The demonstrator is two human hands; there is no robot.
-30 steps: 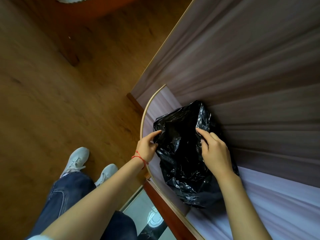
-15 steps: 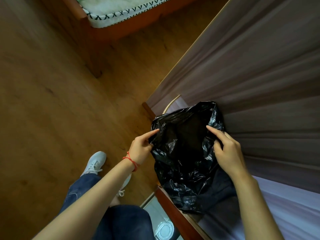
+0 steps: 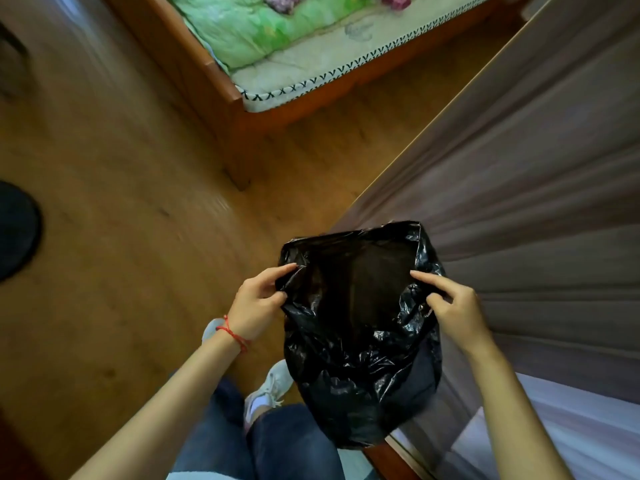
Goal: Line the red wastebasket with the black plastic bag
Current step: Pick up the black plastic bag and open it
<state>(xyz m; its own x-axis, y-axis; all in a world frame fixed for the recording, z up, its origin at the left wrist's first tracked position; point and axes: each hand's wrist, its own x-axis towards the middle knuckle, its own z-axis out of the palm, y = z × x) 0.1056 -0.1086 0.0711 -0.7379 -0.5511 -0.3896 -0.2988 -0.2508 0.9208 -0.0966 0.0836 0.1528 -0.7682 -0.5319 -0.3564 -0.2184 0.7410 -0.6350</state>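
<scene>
Lifted since a second ago, the bag [image 3: 360, 327] is now coming clear of the desk [image 3: 540, 209] and hanging in the air over the person's knees, and the view is swinging up to take in the bed [image 3: 298, 53]. Head view, the only one: the left hand [image 3: 256, 306] is pinching the mouth's left edge between thumb and forefinger, the right hand [image 3: 453, 306] is pinching the right edge the same way, and together they are pulling the opening apart. Mouth is facing up and away from the person, body is drooping straight down below both grips, long axis roughly vertical. Both hands are sitting level on the rim, neither nearer. No red wastebasket is showing anywhere in this view, so which way it lies from the bag cannot be told; likely the person is needing to turn and find it before lowering the closed end in first.
</scene>
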